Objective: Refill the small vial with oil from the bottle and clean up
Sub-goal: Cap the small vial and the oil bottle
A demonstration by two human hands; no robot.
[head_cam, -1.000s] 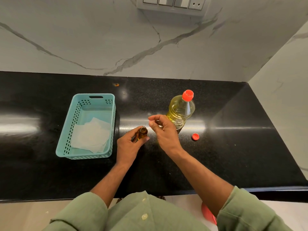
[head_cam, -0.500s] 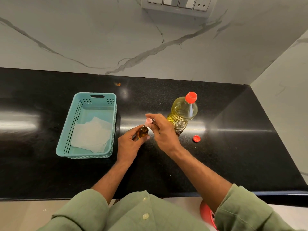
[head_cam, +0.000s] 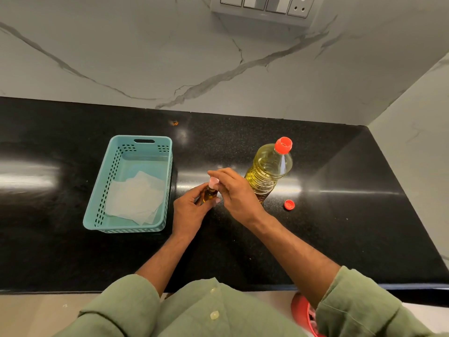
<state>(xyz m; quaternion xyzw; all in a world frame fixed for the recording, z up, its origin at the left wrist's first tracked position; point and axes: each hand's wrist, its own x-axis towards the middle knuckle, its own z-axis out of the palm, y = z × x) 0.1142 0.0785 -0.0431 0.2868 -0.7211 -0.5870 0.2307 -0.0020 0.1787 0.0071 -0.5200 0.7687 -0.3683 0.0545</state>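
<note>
A small amber vial [head_cam: 210, 194] stands on the black counter [head_cam: 340, 227], gripped by my left hand [head_cam: 190, 210]. My right hand [head_cam: 234, 190] pinches a small pink cap [head_cam: 214, 181] right on top of the vial's neck. Just to the right stands the clear oil bottle [head_cam: 268, 172], full of yellow oil, with a red cap on its mouth. A second small red cap [head_cam: 289, 204] lies on the counter right of the bottle.
A teal perforated basket [head_cam: 167, 181] with white paper tissues [head_cam: 136, 198] inside sits left of my hands. A marble wall runs behind and to the right. A red object [head_cam: 302, 312] shows below the counter's front edge.
My right hand brought the pink cap from beside the vial onto its neck. My left hand kept holding the vial in place.
</note>
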